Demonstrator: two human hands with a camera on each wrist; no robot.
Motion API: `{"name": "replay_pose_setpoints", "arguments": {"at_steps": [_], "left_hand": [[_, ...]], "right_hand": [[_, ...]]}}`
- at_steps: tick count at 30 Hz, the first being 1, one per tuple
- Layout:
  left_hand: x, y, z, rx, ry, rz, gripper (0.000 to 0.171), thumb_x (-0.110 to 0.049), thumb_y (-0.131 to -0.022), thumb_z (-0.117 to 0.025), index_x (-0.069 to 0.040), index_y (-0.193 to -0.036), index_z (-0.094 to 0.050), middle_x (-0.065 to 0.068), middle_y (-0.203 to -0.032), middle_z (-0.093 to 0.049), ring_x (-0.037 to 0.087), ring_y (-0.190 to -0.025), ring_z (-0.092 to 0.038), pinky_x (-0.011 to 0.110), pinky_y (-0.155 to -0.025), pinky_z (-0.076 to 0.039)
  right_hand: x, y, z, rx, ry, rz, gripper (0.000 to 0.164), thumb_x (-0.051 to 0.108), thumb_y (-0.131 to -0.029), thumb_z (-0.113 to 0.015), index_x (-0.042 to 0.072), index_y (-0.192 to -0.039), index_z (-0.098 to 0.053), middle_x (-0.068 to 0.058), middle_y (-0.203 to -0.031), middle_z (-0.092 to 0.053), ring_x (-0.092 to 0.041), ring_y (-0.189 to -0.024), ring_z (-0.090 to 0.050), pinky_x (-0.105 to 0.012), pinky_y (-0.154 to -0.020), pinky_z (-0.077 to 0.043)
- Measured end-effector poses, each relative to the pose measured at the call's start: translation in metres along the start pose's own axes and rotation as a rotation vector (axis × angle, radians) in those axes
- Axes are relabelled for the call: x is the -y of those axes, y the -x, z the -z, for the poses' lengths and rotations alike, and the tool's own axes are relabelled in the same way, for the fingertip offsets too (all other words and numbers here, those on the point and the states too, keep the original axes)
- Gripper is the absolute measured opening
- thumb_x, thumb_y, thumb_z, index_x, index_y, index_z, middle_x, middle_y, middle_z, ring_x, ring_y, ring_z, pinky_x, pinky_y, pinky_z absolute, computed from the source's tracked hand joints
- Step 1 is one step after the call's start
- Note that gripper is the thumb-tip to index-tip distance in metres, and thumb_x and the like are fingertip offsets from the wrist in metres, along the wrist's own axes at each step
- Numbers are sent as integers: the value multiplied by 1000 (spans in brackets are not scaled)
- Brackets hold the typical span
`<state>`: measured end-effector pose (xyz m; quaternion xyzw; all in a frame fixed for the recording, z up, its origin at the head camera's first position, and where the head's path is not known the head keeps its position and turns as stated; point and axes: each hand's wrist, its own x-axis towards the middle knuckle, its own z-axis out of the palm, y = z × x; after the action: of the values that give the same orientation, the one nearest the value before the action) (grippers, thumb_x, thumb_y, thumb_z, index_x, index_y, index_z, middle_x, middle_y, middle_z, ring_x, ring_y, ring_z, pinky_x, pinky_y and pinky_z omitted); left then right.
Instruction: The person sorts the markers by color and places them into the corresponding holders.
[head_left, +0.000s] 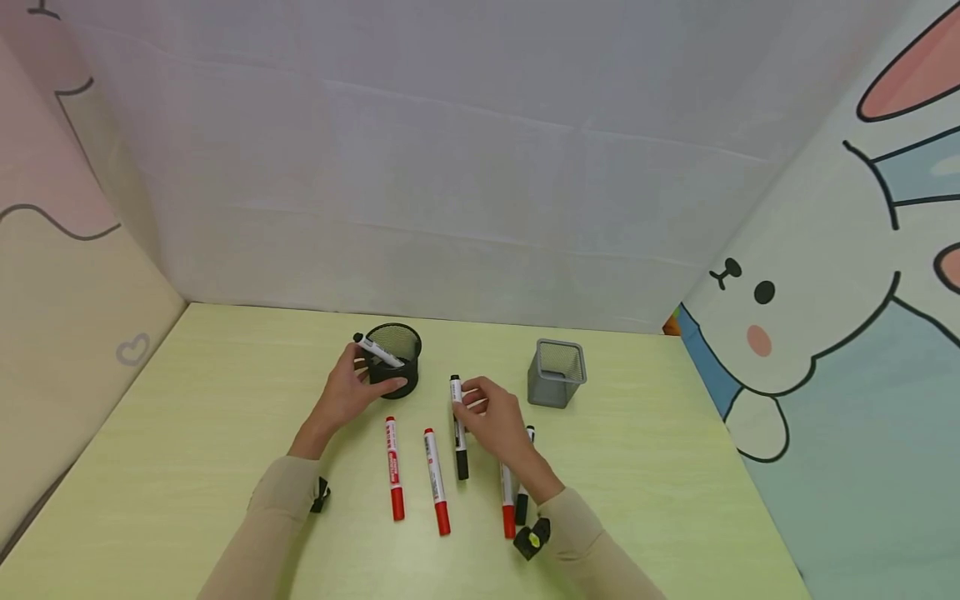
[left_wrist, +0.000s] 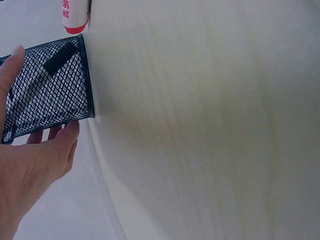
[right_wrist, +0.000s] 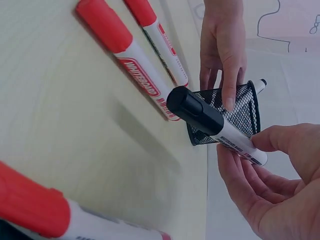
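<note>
My left hand [head_left: 347,398] grips the round black mesh pen cup [left_wrist: 55,85] at its side, thumb and fingers on opposite sides. One white marker [head_left: 382,353] with a black end leans inside the cup, its tip past the rim. To the right, my right hand [right_wrist: 280,185] pinches a black-capped whiteboard marker [right_wrist: 232,136] between thumb and fingers, near the end away from the cap. This marker is off the table, and a shadow lies below. Its cap points toward me in the head view.
Two red-capped markers [head_left: 393,458] lie between the hands. Under my right forearm lie another red-capped marker [head_left: 507,496] and a black-capped marker [head_left: 522,504], partly hidden. A square grey mesh cup [head_left: 551,387] stands at the back right, before the white backdrop [head_left: 450,167].
</note>
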<state>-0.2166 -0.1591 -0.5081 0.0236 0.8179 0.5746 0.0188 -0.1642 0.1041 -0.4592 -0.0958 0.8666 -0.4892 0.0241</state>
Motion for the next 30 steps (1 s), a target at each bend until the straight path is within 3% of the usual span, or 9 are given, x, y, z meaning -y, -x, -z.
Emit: {"name": "replay_pose_setpoints", "arguments": {"at_steps": [10, 24, 30], "left_hand": [[1, -1, 0, 1, 0, -6, 86, -27, -85, -87, -2, -147, -33, 23, -147, -42, 42, -143, -40, 53, -119, -35], [2, -1, 0, 0, -3, 4, 89, -28, -84, -88, -2, -148, -32, 24, -148, -41, 42, -143, -39, 53, -119, -35], [1, -1, -1, -3, -2, -4, 89, -27, -84, -88, -2, -148, -33, 23, -148, -42, 42, -143, -39, 53, -119, -35]], "right_hand": [[8, -11, 4, -72, -63, 73, 29, 11, -97, -71, 2, -124, -64, -13, -104, -71, -28, -91, -71, -26, -67, -60], [19, -27, 3, -160, -187, 125, 30, 9, -97, -71, 4, -126, -62, -13, -110, -69, -27, -98, -72, -27, -74, -62], [24, -34, 1, -200, -259, 164, 33, 8, -97, -72, 3, -127, -61, -16, -114, -69, -31, -99, -71, -36, -77, -64]]}}
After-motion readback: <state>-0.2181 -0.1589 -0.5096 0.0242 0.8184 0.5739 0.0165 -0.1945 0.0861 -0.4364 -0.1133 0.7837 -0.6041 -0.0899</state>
